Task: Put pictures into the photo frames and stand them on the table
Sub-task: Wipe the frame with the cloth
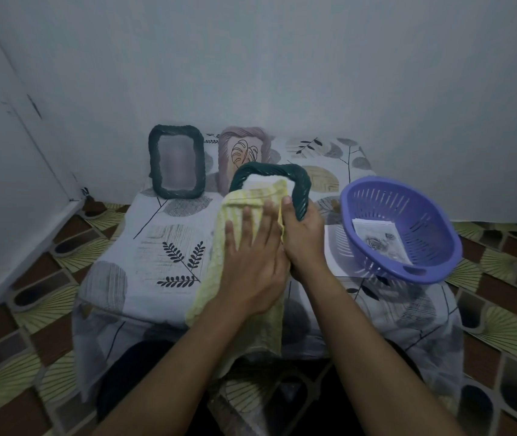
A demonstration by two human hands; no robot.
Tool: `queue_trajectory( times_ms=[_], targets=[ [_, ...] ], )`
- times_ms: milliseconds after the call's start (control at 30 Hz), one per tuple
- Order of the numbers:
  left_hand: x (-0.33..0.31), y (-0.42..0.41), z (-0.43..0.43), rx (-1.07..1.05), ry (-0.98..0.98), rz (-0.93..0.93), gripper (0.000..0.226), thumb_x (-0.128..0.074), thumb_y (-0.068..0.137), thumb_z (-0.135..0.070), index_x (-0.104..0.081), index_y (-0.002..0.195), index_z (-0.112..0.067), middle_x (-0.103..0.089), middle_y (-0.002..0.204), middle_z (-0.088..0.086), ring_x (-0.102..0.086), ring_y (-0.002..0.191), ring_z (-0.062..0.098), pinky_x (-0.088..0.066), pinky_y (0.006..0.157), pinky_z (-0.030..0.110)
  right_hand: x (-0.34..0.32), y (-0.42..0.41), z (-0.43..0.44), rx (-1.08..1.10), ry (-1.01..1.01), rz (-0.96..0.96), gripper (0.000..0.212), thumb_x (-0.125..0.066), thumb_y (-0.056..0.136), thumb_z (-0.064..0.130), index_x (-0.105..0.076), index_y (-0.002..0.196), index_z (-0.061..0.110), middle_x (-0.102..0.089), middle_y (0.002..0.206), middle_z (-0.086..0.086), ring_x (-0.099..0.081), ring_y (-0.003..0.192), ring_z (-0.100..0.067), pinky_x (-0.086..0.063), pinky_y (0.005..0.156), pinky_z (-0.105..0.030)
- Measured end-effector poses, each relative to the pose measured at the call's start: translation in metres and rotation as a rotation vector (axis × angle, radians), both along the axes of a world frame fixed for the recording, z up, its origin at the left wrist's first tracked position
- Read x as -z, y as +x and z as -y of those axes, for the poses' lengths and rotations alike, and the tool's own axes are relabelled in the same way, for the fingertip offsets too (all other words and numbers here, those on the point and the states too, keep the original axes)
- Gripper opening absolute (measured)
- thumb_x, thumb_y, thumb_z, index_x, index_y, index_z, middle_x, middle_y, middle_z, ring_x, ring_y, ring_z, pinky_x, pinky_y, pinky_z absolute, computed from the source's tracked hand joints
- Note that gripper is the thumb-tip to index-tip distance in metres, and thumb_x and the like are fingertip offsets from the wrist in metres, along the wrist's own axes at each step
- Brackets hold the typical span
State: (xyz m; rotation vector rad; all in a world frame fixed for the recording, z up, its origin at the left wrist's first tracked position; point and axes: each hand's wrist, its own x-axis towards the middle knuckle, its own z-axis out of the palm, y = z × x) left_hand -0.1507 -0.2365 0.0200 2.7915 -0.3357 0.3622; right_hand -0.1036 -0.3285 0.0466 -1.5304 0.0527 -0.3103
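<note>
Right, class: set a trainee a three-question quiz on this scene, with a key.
1. True or false: the left hand lies flat on the cloth.
2. How many frames stand by the wall?
3. The right hand grips: A the basket, B the front frame, C a picture.
Key: 1 true; 2 two, the left back frame and the pink frame; 3 B.

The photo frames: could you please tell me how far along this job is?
Done: a green frame and a pink frame stand upright at the back. In hand: the right hand has a grip on a third frame while the left hand presses a yellow cloth flat on it. Left: that frame must be stood up, and a picture lies in the purple basket.
</note>
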Motion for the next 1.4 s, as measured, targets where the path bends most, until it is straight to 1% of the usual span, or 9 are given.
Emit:
queue_trajectory(
  times_ms=[100,233,400,567,667,867,1033,1200,1400],
  targets=[
    [0.004,0.001,-0.011,0.091,0.113,0.054,0.066,-0.003,0.097,-0.048,-0.005,0.158,-0.024,0.022,0.161,-0.012,0.022,0.150,0.024,0.006,0.119,0.059,0.003,0.002,0.005,-0.003,0.011,0.010,0.033,-0.054,0.102,0.035,-0.062,0.123,0.012,-0.073,0.104,0.000,-0.069,0.097,-0.016,-0.056,0.087,-0.036],
    [-0.004,0.024,-0.032,-0.198,0.071,0.012,0.061,-0.003,0.096,-0.059,0.017,0.152,-0.043,0.025,0.160,-0.012,0.026,0.148,0.030,0.016,0.113,0.064,0.010,-0.002,0.003,-0.006,0.071,-0.038,0.030,-0.054,0.096,0.046,-0.068,0.109,0.023,-0.074,0.097,0.007,-0.069,0.094,-0.016,-0.055,0.088,-0.044],
    [-0.024,0.027,-0.010,-0.418,-0.064,-0.060,0.066,-0.009,0.100,-0.046,0.009,0.157,-0.017,0.016,0.165,0.009,0.021,0.149,0.036,0.017,0.114,0.063,0.008,-0.005,-0.004,-0.007,0.076,-0.046,0.037,-0.049,0.097,0.049,-0.067,0.113,0.022,-0.075,0.103,0.004,-0.069,0.100,-0.018,-0.055,0.093,-0.046],
    [-0.012,0.004,0.006,0.051,-0.008,0.016,0.070,0.003,0.094,-0.044,0.004,0.158,-0.016,0.009,0.166,-0.001,0.014,0.152,0.018,0.002,0.122,0.051,0.005,0.003,0.011,0.007,0.129,-0.068,0.025,-0.042,0.107,0.033,-0.062,0.103,0.019,-0.063,0.087,0.012,-0.058,0.078,0.004,-0.046,0.067,-0.006],
    [0.006,0.001,-0.017,0.303,0.136,0.122,0.058,-0.006,0.103,-0.045,-0.007,0.158,-0.025,-0.008,0.165,-0.006,-0.004,0.153,0.017,-0.010,0.122,0.047,0.004,0.000,0.023,0.024,0.188,-0.073,0.029,-0.040,0.108,0.033,-0.062,0.120,0.019,-0.070,0.107,0.009,-0.065,0.099,-0.003,-0.050,0.088,-0.018],
    [-0.006,0.030,-0.044,-0.092,-0.014,-0.044,0.057,-0.005,0.103,-0.053,0.019,0.153,-0.039,0.021,0.163,-0.007,0.023,0.149,0.024,0.005,0.118,0.055,0.011,-0.009,0.022,0.012,0.188,-0.131,0.024,-0.045,0.104,0.041,-0.065,0.100,0.028,-0.072,0.107,0.001,-0.067,0.102,-0.023,-0.054,0.095,-0.046],
    [-0.033,0.051,-0.026,-0.312,-0.017,-0.025,0.071,-0.002,0.101,-0.052,0.020,0.154,-0.009,0.028,0.161,0.007,0.030,0.146,0.029,0.016,0.117,0.056,0.012,-0.026,0.003,-0.105,0.061,-0.139,0.030,-0.040,0.108,0.032,-0.063,0.090,0.022,-0.064,0.077,0.012,-0.059,0.071,-0.003,-0.047,0.067,-0.022],
    [-0.027,0.032,0.000,0.054,0.008,-0.003,0.078,0.010,0.088,-0.047,0.013,0.155,-0.007,0.021,0.163,0.010,0.023,0.149,0.018,0.014,0.121,0.045,0.005,-0.021,0.007,-0.065,0.061,-0.193,0.053,-0.026,0.107,0.046,-0.056,0.135,0.013,-0.060,0.129,0.005,-0.054,0.122,-0.012,-0.043,0.094,-0.011],
    [-0.006,0.009,-0.005,0.349,0.043,-0.040,0.066,0.002,0.096,-0.044,0.015,0.155,-0.017,0.023,0.162,-0.001,0.025,0.147,0.007,0.009,0.123,0.037,0.002,-0.020,0.016,-0.064,0.211,-0.269,0.071,-0.007,0.103,0.054,-0.019,0.157,0.010,-0.022,0.163,-0.009,-0.023,0.150,-0.020,-0.020,0.118,-0.030]
  ],
)
